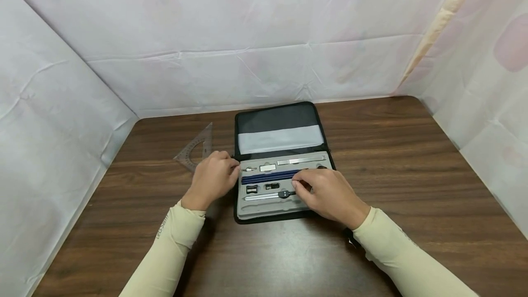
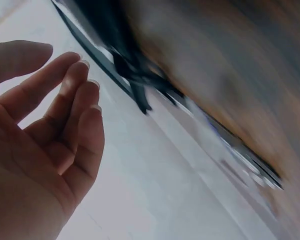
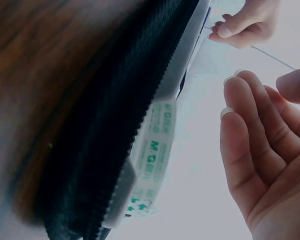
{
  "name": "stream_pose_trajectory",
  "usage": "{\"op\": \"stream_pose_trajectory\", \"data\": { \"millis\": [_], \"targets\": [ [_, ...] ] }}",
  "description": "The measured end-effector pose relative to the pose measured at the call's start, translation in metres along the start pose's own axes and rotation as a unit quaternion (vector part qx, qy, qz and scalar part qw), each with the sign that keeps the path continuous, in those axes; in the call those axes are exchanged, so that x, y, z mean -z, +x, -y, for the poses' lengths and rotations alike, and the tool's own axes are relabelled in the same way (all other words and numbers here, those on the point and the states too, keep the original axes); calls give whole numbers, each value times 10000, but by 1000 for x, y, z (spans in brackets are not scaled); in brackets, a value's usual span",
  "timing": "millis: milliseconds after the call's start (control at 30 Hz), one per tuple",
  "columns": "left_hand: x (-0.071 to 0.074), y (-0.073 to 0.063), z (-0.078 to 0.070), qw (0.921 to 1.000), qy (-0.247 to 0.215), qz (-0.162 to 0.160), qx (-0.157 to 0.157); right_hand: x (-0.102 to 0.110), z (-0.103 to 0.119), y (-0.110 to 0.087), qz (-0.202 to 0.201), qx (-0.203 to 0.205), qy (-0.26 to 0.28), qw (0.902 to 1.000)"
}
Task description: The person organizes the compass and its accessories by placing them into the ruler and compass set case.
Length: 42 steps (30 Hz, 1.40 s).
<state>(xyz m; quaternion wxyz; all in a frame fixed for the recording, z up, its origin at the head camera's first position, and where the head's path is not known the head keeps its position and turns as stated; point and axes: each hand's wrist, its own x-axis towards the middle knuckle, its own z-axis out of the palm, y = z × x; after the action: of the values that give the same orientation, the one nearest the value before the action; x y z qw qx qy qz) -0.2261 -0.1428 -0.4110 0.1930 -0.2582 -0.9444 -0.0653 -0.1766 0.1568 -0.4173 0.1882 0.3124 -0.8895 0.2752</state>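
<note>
An unzipped black case (image 1: 280, 118) lies open, its grey tray (image 1: 268, 206) holding drawing tools. In the tray are blue pencils (image 1: 264, 178), a white eraser (image 1: 267, 167), a sharpener (image 1: 252, 189) and a compass (image 1: 264, 197). My left hand (image 1: 214, 175) is at the tray's upper left edge, near a small metal piece (image 1: 249, 169). Its fingers (image 2: 87, 135) are loosely bent with nothing between them. Over the tray's right side, my right hand (image 1: 327, 191) has its fingertips near the pencil ends and compass head. Its fingers (image 3: 240, 145) are relaxed, thumb apart, holding nothing visible.
A clear triangular ruler (image 1: 208, 139) lies on the brown wooden table (image 1: 392, 150), left of the case. White tape with green print (image 3: 154, 145) shows at the tray's side in the right wrist view. Pale cloth (image 1: 247, 26) hangs behind and at both sides.
</note>
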Motion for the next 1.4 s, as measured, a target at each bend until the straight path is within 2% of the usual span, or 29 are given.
{"op": "stream_pose_trajectory", "data": {
  "millis": [200, 300, 400, 633, 767, 967, 1200, 1400],
  "targets": [
    [-3, -8, 23, 9970, 423, -234, 612, -1, 0, 0, -18, 47, -8, 10000],
    [-3, -12, 31, 9937, 577, -175, 949, -1, 0, 0, -21, 57, -6, 10000],
    [-1, -15, 37, 9904, 574, -29, 1255, -1, 0, 0, -15, 51, 5, 10000],
    [4, -21, 45, 9808, 458, 668, 1773, -1, 1, 0, 23, 43, 26, 10000],
    [3, -20, 47, 9795, 430, 936, 1730, -1, 1, 0, 26, 53, 5, 10000],
    [0, -16, 46, 9803, 489, 1144, 1534, -2, 1, 0, 50, 45, -8, 10000],
    [-1, -17, 46, 9806, 372, 1127, 1562, -3, 1, 0, 45, 68, 62, 9999],
    [-3, -17, 44, 9843, 431, 947, 1428, -4, 1, -1, 59, 39, 83, 9999]
  ]
}}
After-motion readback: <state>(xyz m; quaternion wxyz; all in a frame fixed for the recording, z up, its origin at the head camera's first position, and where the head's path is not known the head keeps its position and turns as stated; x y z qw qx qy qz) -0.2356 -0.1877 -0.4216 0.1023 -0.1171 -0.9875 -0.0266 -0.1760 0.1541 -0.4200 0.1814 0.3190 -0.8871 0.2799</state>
